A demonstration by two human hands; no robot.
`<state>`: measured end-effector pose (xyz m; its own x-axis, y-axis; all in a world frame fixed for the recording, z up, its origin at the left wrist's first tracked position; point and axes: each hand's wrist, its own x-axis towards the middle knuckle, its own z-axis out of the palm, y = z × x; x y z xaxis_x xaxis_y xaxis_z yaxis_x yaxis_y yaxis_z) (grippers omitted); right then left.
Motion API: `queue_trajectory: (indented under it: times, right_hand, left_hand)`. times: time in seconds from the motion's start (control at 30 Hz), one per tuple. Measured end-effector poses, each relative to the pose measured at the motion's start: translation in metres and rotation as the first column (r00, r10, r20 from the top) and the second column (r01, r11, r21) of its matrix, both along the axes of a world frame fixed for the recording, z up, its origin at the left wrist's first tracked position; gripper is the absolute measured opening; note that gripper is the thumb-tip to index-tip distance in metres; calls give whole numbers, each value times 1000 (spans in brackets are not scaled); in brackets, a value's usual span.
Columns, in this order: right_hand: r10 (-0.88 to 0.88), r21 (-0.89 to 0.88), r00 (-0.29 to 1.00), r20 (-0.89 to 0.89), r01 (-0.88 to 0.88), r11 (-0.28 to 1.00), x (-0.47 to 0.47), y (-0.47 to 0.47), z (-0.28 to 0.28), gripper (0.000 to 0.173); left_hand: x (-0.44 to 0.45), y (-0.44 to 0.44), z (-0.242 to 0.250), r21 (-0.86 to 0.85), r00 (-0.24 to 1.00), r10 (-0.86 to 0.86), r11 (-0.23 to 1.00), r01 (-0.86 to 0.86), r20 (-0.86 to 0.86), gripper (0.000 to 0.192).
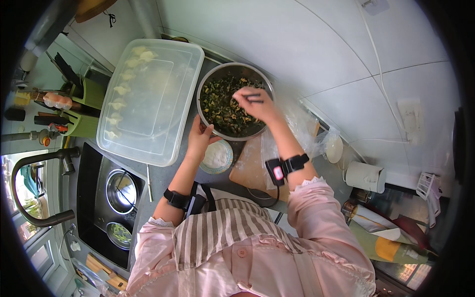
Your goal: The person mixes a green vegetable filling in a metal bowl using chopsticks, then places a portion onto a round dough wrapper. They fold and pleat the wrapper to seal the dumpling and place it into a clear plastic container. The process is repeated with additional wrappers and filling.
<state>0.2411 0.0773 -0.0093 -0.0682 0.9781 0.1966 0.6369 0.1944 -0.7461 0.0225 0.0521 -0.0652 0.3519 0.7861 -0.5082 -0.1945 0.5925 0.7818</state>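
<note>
A round stainless steel bowl (268, 128) stands against the tiled wall, holding a chopped green filling (222, 102) flecked with yellow bits. My left hand (200, 139) grips the bowl's near-left rim, thumb and fingers on its side. Over the filling, my right hand (256, 104) is closed around dark chopsticks (253, 98); their lower ends are hidden or blurred. Just below the bowl sits a small dish of white flour (217, 156) with a patterned rim. To the left, a translucent lidded plastic box (152, 100) holds several pale dumplings (117, 104) along its left side.
A wooden board (248, 167) and clear plastic film (293, 115) lie right of the bowl, under my right forearm. A white jug (365, 176) stands further right. At left are a black sink (98, 215) with metal bowls, a dark faucet (44, 152) and green knife holders (83, 122).
</note>
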Motion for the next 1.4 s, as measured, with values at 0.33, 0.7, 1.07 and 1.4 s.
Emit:
queue_trajectory:
  times: [0.33,0.7,1.07,1.4]
  right_hand:
    - [-325,-163,904,-278,289,943,0,-34,-6,7]
    - [-422,-101,888,-185,410,907,0,-47,-13,15]
    - [-383,-81,893,-235,374,924,10,-67,-4,19]
    - [-378,-22,914,-146,379,925,-18,-76,-14,9]
  left_hand:
    - [0,1,3,-24,1000,17,1000,-17,24,54]
    - [1,-1,2,-17,1000,22,1000,-22,2,53]
    - [1,0,4,-17,1000,6,1000,-6,-21,52]
    - [2,0,2,-7,1000,8,1000,-8,-13,51]
